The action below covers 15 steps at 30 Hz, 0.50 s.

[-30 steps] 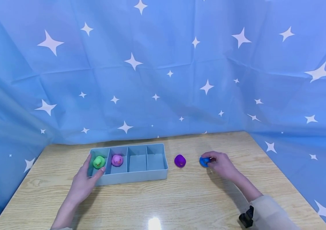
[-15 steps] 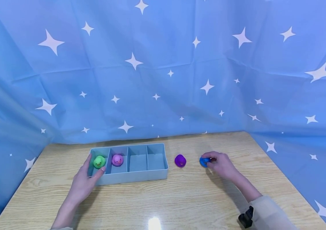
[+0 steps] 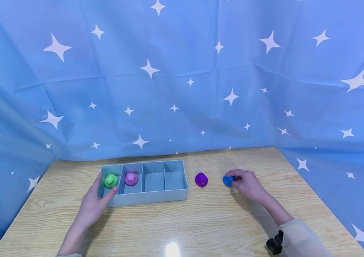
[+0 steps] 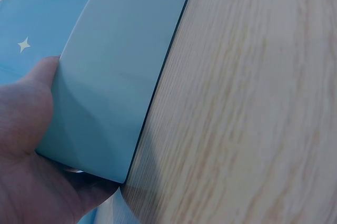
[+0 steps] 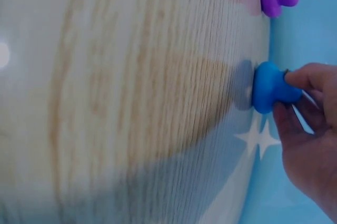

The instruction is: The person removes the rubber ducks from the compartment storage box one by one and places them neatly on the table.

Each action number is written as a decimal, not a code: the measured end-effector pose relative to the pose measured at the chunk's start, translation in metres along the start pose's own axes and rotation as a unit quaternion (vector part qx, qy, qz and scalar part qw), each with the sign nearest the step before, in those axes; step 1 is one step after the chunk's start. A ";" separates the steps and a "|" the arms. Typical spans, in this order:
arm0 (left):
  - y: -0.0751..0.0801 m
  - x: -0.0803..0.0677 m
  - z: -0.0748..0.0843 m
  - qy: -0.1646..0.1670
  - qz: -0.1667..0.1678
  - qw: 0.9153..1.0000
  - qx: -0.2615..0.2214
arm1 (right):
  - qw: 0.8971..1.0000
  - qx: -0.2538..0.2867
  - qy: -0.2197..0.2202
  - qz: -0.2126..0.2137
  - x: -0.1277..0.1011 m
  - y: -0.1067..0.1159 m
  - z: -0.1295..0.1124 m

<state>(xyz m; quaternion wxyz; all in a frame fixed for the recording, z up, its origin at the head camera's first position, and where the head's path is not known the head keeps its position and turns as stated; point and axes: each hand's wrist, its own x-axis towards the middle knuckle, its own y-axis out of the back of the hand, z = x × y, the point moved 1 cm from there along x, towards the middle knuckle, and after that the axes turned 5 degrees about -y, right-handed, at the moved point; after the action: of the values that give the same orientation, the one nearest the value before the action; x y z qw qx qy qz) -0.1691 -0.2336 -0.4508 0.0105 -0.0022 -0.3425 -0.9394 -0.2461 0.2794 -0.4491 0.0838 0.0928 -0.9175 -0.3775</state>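
- This looks like a staged recording set, not a lived-in room: a blue cloth backdrop (image 3: 182, 78) printed with white stars hangs behind the counter (image 3: 182, 221) and wraps round both its left and right sides, hiding any walls.
- The cloth shows fold creases and sags at the counter's corners, as a hung sheet does.
- The counter is a light wood-grain top, and a bright lamp glare sits on its near edge.
- On the counter stand only a few props: a pale blue divided tray (image 3: 149, 198) and small coloured toy ducks, two in the tray and two to its right.
- A small black device (image 3: 275, 243) sits at the wrist of a sleeve at the counter's near right.
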 end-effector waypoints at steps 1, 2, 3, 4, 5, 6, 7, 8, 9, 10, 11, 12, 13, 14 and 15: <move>0.000 0.000 0.000 0.001 -0.001 1.000 0.000 | 1.000 0.000 0.002 0.000 0.000 0.000 0.000; 0.000 0.000 0.000 0.001 -0.001 1.000 0.000 | 1.000 -0.001 0.004 0.000 0.001 0.000 0.000; 0.000 0.000 -0.001 0.001 -0.001 1.000 0.001 | 1.000 -0.002 0.007 0.000 0.001 -0.001 0.000; 0.000 0.000 -0.001 0.001 -0.001 1.000 0.001 | 1.000 -0.002 0.009 0.001 0.001 -0.001 -0.001; 0.000 0.000 -0.001 0.001 0.000 1.000 0.001 | 1.000 -0.002 0.011 0.002 0.001 -0.002 -0.002; 0.000 0.000 -0.001 0.001 0.000 1.000 0.000 | 1.000 -0.002 0.013 0.004 0.002 -0.002 -0.003; 0.001 0.000 -0.001 0.001 0.000 1.000 0.000 | 1.000 -0.002 0.015 0.006 0.002 -0.003 -0.004; 0.001 -0.001 -0.001 0.001 0.000 1.000 0.000 | 1.000 0.000 0.020 0.006 0.003 -0.004 -0.006; 0.001 -0.001 -0.001 0.002 0.000 1.000 0.000 | 1.000 0.003 0.023 0.005 0.004 -0.005 -0.008; 0.001 -0.001 -0.001 0.004 -0.001 1.000 0.000 | 1.000 0.005 0.026 0.005 0.004 -0.007 -0.009; 0.001 -0.001 -0.001 0.005 -0.001 1.000 -0.001 | 1.000 0.007 0.029 0.004 0.005 -0.008 -0.011; 0.001 -0.001 -0.001 0.005 -0.001 1.000 -0.001 | 0.999 0.009 0.032 0.004 0.006 -0.010 -0.012; 0.001 -0.001 -0.001 0.005 -0.001 1.000 -0.001 | 0.999 0.012 0.034 0.003 0.006 -0.011 -0.014; 0.001 0.000 -0.001 0.005 -0.002 1.000 -0.001 | 0.999 0.013 0.034 0.002 0.007 -0.013 -0.015; 0.001 0.000 -0.001 0.005 -0.002 1.000 -0.001 | 0.999 0.014 0.033 0.002 0.007 -0.014 -0.015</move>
<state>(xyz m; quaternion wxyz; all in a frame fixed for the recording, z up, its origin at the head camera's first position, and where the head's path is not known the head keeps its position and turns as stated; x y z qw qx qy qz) -0.1692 -0.2345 -0.4511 0.0101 0.0028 -0.3416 -0.9398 -0.2484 0.2572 -0.4481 0.1137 0.1048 -0.9197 -0.3610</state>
